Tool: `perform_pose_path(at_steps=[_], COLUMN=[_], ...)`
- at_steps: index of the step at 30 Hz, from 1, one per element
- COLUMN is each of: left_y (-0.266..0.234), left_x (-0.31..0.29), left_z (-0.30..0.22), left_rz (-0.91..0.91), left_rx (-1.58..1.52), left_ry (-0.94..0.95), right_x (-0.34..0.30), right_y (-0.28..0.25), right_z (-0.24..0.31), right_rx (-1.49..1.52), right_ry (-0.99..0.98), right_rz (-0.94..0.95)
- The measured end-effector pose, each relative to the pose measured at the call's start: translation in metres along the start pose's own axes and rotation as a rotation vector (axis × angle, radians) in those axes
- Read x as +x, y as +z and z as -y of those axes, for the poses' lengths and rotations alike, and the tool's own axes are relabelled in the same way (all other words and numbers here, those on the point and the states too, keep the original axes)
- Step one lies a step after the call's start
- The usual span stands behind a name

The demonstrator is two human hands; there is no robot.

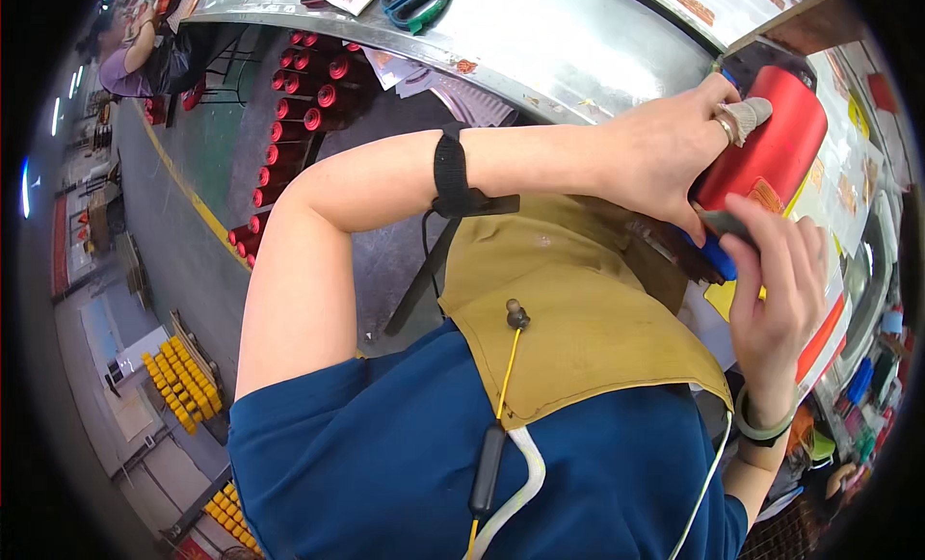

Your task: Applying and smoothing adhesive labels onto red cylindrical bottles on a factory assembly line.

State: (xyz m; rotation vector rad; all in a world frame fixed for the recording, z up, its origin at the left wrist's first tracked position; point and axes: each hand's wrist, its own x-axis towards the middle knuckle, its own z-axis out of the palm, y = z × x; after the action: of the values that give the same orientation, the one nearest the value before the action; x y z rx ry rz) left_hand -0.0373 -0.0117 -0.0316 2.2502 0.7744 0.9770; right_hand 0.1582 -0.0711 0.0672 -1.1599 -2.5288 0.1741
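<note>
A smooth red cylinder point(771, 141) lies tilted at the upper right, above the metal worktop. My left hand point(665, 150) is closed over its left side, with a pale wrapping point(747, 117) on one finger and a ring. An orange-gold patch point(766, 196) shows on the cylinder's lower part. Just below it, my right hand point(782, 271) is closed in a pinch on a thin dark flat piece point(725, 223), which is against or very near the cylinder's lower end. Part of a blue object point(718, 258) shows beneath; the hands hide much of it.
Scissors with teal handles point(419, 3) lie on the metal worktop point(578, 44) beside paper. Several red cylinders point(313, 117) are stacked at left under the table. Printed sheets point(848, 203) lie at right. Yellow pieces point(181, 385) stand lower left. Another person point(130, 64) is far left.
</note>
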Motion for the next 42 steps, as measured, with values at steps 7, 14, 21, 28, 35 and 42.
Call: perform_pose_path(at_steps=[7, 14, 21, 28, 35, 42], left_y=[-0.004, 0.025, 0.038, 0.034, 0.033, 0.024], left_x=[-0.003, -0.011, -0.013, -0.016, -0.024, -0.024], left_z=[-0.007, -0.011, -0.031, -0.030, -0.026, -0.032], left_rz=[0.042, -0.147, -0.330, -0.246, -0.141, -0.035], left_rx=[0.016, -0.146, -0.070, -0.019, 0.014, -0.034], left_ry=[-0.046, -0.218, -0.193, -0.179, -0.238, -0.337], right_x=[0.018, 0.033, -0.006, -0.021, -0.006, 0.002], right_y=[-0.004, 0.001, 0.021, 0.029, 0.027, 0.031], right_z=[-0.018, -0.056, -0.033, -0.046, -0.083, -0.078], right_rx=[-0.246, -0.269, 0.115, 0.064, -0.219, 0.001], right_ry=[-0.152, -0.050, -0.057, -0.190, -0.012, -0.027], right_rz=[-0.109, -0.305, -0.279, -0.422, -0.643, -0.654])
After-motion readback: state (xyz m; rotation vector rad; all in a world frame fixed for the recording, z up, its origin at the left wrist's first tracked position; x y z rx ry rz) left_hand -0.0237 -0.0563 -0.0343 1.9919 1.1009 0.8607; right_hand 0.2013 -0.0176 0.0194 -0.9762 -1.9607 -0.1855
